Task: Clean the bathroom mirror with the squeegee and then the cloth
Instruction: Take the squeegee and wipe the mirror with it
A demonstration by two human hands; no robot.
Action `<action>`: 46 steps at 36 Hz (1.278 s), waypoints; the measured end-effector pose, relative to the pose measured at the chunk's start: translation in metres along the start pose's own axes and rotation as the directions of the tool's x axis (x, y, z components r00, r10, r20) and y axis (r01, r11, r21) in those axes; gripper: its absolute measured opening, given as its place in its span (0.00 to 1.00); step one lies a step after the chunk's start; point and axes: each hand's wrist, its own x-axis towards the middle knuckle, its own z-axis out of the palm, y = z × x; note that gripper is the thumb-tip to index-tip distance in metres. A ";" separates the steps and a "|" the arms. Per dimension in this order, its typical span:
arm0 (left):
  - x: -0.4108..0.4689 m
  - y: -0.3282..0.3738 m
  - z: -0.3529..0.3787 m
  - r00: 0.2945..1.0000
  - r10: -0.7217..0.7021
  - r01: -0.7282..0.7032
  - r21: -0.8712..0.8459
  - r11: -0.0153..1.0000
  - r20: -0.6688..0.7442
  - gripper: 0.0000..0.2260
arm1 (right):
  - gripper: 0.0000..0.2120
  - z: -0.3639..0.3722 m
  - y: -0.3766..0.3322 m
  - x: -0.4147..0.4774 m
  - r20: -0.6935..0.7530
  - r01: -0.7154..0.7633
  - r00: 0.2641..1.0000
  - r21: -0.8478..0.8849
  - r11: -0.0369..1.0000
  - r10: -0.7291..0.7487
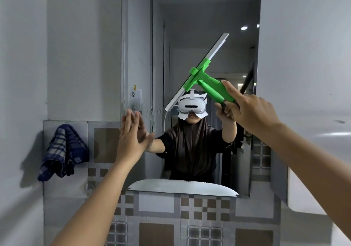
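The rectangular mirror (205,17) hangs on the wall straight ahead and reflects a person in dark clothes. My right hand (250,110) grips the green handle of the squeegee (207,80). Its white blade lies tilted against the glass, running from the lower left up to the upper right. My left hand (133,133) is flat, fingers together, pressed against the mirror's left edge. A blue checked cloth (62,152) hangs on the tiled wall to the left of the mirror, apart from both hands.
Patterned grey and brown tiles (157,207) cover the wall below and beside the mirror. A white curved surface (311,188) stands at the right. The plain grey wall (22,74) closes in on the left.
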 end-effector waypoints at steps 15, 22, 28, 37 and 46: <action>-0.004 -0.006 -0.002 0.998 0.038 -0.036 -0.034 0.999 0.048 0.40 | 0.29 0.014 -0.016 -0.036 -0.021 -0.179 0.983 0.043 0.983 0.180; -0.006 0.003 -0.011 0.998 0.039 -0.037 -0.036 0.999 0.040 0.39 | 0.29 0.021 -0.030 -0.057 -0.004 -0.303 0.953 0.076 0.950 0.304; -0.007 0.003 -0.015 0.999 0.041 -0.040 -0.036 0.999 0.035 0.37 | 0.28 0.035 -0.056 -0.068 0.023 -0.429 0.899 0.247 0.869 0.437; -0.010 -0.005 -0.007 0.998 0.039 -0.032 -0.129 0.991 0.046 0.36 | 0.28 0.052 -0.120 -0.069 0.099 -0.630 0.741 0.445 0.636 0.665; -0.013 -0.010 -0.010 0.993 0.109 -0.102 -0.129 0.986 0.047 0.36 | 0.27 0.066 -0.198 -0.041 0.131 -0.637 0.585 0.684 0.354 0.800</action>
